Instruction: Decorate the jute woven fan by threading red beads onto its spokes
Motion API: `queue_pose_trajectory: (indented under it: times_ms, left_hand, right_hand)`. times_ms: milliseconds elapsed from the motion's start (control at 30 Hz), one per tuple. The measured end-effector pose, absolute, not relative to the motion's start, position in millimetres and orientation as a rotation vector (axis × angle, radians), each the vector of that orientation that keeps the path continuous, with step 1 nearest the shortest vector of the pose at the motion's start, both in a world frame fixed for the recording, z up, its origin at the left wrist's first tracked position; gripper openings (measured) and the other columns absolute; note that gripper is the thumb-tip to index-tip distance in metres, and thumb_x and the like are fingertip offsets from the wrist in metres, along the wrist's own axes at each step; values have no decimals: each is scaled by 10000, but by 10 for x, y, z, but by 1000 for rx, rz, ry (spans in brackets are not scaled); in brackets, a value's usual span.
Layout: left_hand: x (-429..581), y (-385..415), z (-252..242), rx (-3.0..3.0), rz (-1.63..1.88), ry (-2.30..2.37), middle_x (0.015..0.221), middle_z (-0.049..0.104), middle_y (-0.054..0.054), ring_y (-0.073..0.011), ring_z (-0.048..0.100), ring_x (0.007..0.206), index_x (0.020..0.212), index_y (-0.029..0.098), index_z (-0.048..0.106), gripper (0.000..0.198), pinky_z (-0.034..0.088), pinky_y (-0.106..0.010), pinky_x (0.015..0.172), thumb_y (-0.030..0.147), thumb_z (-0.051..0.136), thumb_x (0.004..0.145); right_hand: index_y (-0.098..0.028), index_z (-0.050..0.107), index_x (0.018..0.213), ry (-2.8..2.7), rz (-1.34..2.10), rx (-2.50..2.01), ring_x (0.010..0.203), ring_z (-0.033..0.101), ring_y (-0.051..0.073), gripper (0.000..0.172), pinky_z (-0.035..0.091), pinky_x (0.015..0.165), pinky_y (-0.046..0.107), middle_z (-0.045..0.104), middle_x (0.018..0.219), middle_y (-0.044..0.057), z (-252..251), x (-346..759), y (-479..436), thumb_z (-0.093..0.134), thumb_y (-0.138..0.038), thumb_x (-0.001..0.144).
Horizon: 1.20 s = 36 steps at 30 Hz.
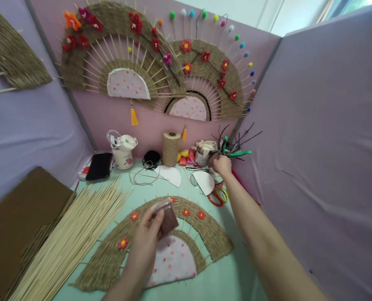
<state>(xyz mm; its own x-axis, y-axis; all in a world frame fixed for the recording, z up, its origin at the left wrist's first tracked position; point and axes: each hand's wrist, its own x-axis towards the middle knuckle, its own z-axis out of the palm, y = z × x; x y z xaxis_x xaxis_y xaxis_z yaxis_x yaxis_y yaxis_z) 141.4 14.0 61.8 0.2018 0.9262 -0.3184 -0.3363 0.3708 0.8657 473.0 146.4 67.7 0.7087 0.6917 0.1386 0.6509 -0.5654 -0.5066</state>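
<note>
My left hand (150,228) pinches a small brown packet in clear wrapping (169,219) above the table. Beneath it lies a woven twine fan (215,240) with red flowers and a dotted half-round centre. At the back right, my right hand (222,164) reaches in with curled fingers beside dark twigs (247,133) and green-handled pliers (240,153). Its fingertips meet something brownish that I cannot make out. Just left of that hand stands a pot stuffed with pale material (202,155). Red and yellow-handled scissors (216,198) rest in front of it.
Thin bamboo sticks (70,234) and brown cardboard (19,225) cover the left side. Along the back stand a twine spool (171,149), a white pot (123,154) and a black phone-like slab (99,166). Finished fans (110,50) hang on the pink panel.
</note>
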Motion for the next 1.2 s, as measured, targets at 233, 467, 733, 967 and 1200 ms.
queue_pose_trajectory:
  times_ms: [233, 467, 733, 967, 1200]
  left_hand:
    - [2212, 1177, 882, 821, 959, 997, 1030, 684, -100, -177, 630, 909, 912, 139, 647, 323, 485, -270, 751, 397, 721, 733]
    - [2456, 974, 877, 1007, 746, 877, 1124, 649, -89, -193, 607, 1013, 1021, 191, 597, 465, 458, -288, 823, 520, 718, 716]
    - [1595, 223, 654, 1241, 789, 1007, 853, 666, -28, -158, 631, 740, 1002, 179, 588, 439, 488, -265, 657, 283, 784, 624]
    - [1324, -57, 407, 1223, 875, 1112, 710, 622, 25, -151, 601, 678, 1146, 182, 517, 530, 484, -260, 640, 248, 741, 670]
    - [1076, -321, 335, 1586, 1020, 1068, 1173, 599, -101, -247, 596, 1087, 1273, 256, 460, 543, 490, -398, 915, 319, 696, 788]
  right_hand:
    - [-176, 612, 734, -1030, 454, -1857, 488, 514, 105, 273, 383, 466, 204, 681, 678, 35, 847, 4515, 621, 509, -414, 816]
    - [-170, 617, 656, -879, 891, -1383, 483, 411, 81, 386, 293, 446, 202, 590, 607, 4, 797, 3910, -72, 691, -548, 672]
    - [-187, 733, 868, -1162, 985, -1414, 713, 589, 167, 281, 444, 656, 268, 709, 799, 35, 556, 3196, -330, 608, -424, 786]
    - [-187, 666, 651, -1314, 1041, -1512, 653, 551, 148, 202, 407, 624, 255, 644, 666, 10, 519, 3025, -456, 633, -357, 754]
    - [-197, 559, 616, -1125, 1450, -1324, 556, 441, 106, 287, 338, 548, 240, 510, 571, -39, 547, 2890, -609, 722, -417, 705]
